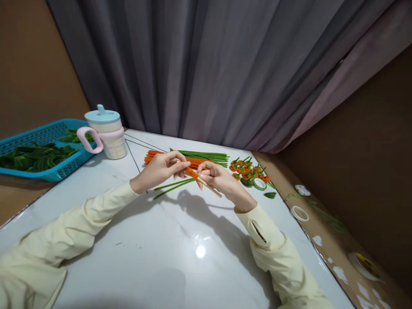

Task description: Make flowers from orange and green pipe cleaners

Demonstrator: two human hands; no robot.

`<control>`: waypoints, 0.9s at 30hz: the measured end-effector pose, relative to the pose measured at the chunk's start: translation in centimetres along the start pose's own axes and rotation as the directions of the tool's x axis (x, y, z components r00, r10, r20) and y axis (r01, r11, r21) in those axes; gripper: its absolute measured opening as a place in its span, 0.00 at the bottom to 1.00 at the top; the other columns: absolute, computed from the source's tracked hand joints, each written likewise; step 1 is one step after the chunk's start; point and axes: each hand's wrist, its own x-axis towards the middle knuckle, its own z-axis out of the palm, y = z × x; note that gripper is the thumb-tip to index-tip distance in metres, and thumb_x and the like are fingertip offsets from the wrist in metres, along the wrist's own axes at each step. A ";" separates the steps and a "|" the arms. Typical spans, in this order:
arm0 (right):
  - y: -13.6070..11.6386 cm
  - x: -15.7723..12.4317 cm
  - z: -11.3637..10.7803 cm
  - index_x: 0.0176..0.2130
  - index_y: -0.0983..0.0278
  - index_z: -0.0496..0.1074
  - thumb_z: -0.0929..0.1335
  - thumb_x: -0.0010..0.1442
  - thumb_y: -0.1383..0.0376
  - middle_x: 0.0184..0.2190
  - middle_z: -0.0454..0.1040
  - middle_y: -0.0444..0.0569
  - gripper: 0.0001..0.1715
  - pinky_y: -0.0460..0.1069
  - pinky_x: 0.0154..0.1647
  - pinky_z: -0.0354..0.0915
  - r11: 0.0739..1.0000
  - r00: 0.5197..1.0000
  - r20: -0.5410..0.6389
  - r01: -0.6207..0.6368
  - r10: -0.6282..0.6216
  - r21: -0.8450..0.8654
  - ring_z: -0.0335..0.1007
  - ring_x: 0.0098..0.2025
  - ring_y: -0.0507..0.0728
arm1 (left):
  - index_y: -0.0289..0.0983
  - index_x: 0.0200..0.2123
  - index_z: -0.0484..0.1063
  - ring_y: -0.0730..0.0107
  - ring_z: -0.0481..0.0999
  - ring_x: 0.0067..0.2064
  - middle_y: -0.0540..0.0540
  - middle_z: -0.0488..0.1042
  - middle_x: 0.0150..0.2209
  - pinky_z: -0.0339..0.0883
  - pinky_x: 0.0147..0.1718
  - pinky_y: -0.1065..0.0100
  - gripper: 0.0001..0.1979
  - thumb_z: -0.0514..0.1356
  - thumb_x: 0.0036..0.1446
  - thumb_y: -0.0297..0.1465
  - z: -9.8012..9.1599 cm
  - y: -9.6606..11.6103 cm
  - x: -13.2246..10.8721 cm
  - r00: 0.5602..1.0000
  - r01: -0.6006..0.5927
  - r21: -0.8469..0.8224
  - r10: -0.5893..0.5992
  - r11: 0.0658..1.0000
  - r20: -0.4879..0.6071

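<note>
Above the white table, a thin wooden stick (210,188) slants down to the right, with an orange fuzzy stem (191,172) coiled around its upper part. The fingers of my left hand (164,167) pinch the coiled upper end. Just right of it, my right hand (219,178) grips the stick at the lower end of the coil. Behind both hands lie a bundle of orange stems (152,156) and a bundle of green stems (206,154). A few loose green stems (174,187) rest under my hands.
Small orange-and-green pieces (247,168) and a green tape roll (259,184) lie right of my hands. A lidded cup (114,146) stands left, beside a blue basket (61,171) of green pieces. More rolls, including a white ring (299,213), and paper scraps lie along the right side.
</note>
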 end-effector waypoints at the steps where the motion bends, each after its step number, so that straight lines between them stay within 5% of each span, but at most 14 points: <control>1: 0.3 0.2 0.3 0.33 0.64 0.58 0.64 0.54 0.65 0.18 0.68 0.40 0.08 0.41 0.20 0.50 1.000 0.999 -0.052 0.015 -0.015 -0.001 0.59 0.20 0.48 | 0.34 0.30 0.68 0.73 0.72 0.24 0.50 0.71 0.21 0.65 0.25 0.74 0.10 0.60 0.54 0.36 0.3 -0.3 0.2 0.998 0.021 -0.056 -0.024 0.998 -0.050; 5: 1.8 0.9 1.6 0.33 0.64 0.58 0.62 0.55 0.65 0.16 0.64 0.37 0.05 0.42 0.23 0.54 0.992 0.963 -0.240 0.113 -0.121 -0.047 0.60 0.21 0.48 | 0.33 0.29 0.70 0.72 0.73 0.24 0.51 0.70 0.18 0.67 0.28 0.73 0.11 0.64 0.50 0.36 1.2 -0.9 0.7 0.973 0.034 -0.182 -0.074 0.983 -0.217; 9: 2.9 1.2 2.7 0.35 0.62 0.57 0.61 0.55 0.65 0.17 0.62 0.34 0.05 0.41 0.17 0.55 0.991 0.938 -0.320 0.130 -0.134 -0.033 0.59 0.17 0.47 | 0.33 0.32 0.71 0.70 0.76 0.30 0.47 0.76 0.27 0.69 0.35 0.71 0.10 0.64 0.50 0.33 2.0 -0.7 0.7 0.950 0.063 -0.374 -0.170 0.925 -0.261; 14: 2.8 1.0 3.2 0.35 0.62 0.56 0.60 0.56 0.65 0.17 0.61 0.33 0.04 0.40 0.13 0.52 0.980 0.893 -0.404 0.184 -0.201 -0.081 0.53 0.13 0.45 | 0.30 0.34 0.70 0.74 0.74 0.35 0.45 0.74 0.32 0.69 0.38 0.72 0.05 0.55 0.59 0.26 2.6 0.0 1.2 0.926 0.183 -0.737 -0.367 0.650 -0.094; 21: 0.2 -0.1 3.2 0.35 0.61 0.54 0.63 0.57 0.63 0.20 0.68 0.37 0.09 0.42 0.17 0.55 0.969 0.903 -0.365 0.248 -0.228 0.009 0.59 0.17 0.47 | 0.33 0.27 0.62 0.84 0.60 0.19 0.54 0.57 0.22 0.61 0.23 0.80 0.15 0.43 0.62 0.17 3.3 2.3 3.1 0.939 0.188 -0.958 -0.327 0.218 0.109; 27: -1.4 -0.8 2.5 0.33 0.61 0.53 0.67 0.52 0.64 0.19 0.69 0.38 0.16 0.44 0.22 0.57 0.915 0.926 -0.309 0.304 -0.219 0.264 0.64 0.20 0.50 | 0.34 0.24 0.56 0.83 0.51 0.16 0.56 0.47 0.20 0.52 0.17 0.80 0.16 0.38 0.59 0.14 4.1 4.4 3.7 0.947 0.204 -0.969 -0.280 0.137 0.159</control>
